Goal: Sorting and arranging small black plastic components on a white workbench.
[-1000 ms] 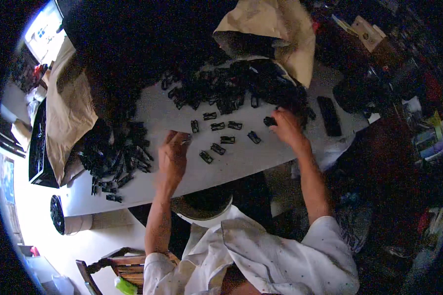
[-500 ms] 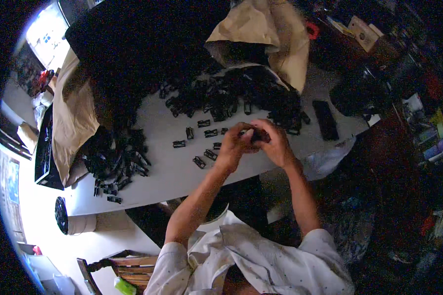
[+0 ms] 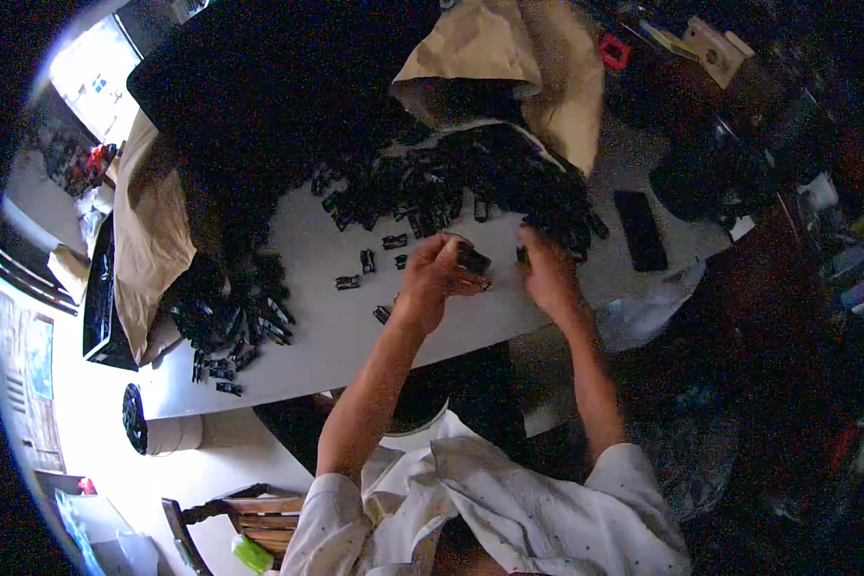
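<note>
My left hand [image 3: 430,278] is closed round a small black plastic part [image 3: 472,258], which sticks out past its thumb and fingers over the table. My right hand [image 3: 549,274] is a short way to the right, apart from the left. Its fingers are drawn together, and a dark bit shows at the fingertips, too small to name. Several similar black parts [image 3: 348,282] lie loose on the white table left of my left hand; some are partly hidden behind that hand. A large heap of black parts [image 3: 432,182] spreads just beyond both hands.
Another pile of black parts [image 3: 230,307] lies at the table's left. Brown paper bags [image 3: 475,53] stand at the back, another brown paper sheet [image 3: 152,240] at the left. A flat black phone-like slab [image 3: 640,230] lies on the right. A wooden chair [image 3: 269,523] stands below left.
My hands were together over one thing; now they have parted. The left has drawn left with the black part, and the right has moved slightly right.
</note>
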`<state>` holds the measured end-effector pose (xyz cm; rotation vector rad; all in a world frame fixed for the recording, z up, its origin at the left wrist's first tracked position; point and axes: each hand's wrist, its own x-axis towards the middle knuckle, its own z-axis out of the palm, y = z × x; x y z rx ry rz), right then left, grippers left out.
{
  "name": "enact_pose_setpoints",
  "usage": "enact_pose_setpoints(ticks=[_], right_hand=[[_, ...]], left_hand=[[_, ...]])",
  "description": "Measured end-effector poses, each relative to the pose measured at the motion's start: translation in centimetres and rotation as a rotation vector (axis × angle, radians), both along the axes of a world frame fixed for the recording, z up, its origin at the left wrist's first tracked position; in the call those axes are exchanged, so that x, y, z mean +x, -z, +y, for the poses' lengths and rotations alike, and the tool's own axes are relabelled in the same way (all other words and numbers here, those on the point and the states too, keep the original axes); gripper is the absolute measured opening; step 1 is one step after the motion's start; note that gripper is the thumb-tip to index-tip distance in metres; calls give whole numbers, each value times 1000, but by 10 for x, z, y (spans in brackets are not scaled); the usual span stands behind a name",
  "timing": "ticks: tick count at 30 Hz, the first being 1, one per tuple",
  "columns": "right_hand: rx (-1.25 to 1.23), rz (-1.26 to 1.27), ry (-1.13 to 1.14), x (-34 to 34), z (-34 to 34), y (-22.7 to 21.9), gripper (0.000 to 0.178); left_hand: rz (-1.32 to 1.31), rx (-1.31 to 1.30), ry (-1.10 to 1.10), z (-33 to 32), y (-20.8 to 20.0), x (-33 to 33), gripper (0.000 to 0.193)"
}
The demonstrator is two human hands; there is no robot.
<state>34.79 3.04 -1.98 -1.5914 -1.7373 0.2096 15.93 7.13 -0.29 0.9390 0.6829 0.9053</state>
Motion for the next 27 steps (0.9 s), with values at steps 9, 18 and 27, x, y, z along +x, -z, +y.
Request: enact_pose_setpoints(ticks=[9, 18, 27], right_hand=[[15, 128, -168, -33, -29, -50, 42], [-48, 622, -386, -85, -56, -33, 40], [-393, 1053, -405, -115, -74, -26, 38]], left_hand=[[-38, -111, -39, -26, -29, -10, 27], [-73, -61, -32, -66, 1, -41, 8], [-117, -121, -115, -89, 9, -79, 13]])
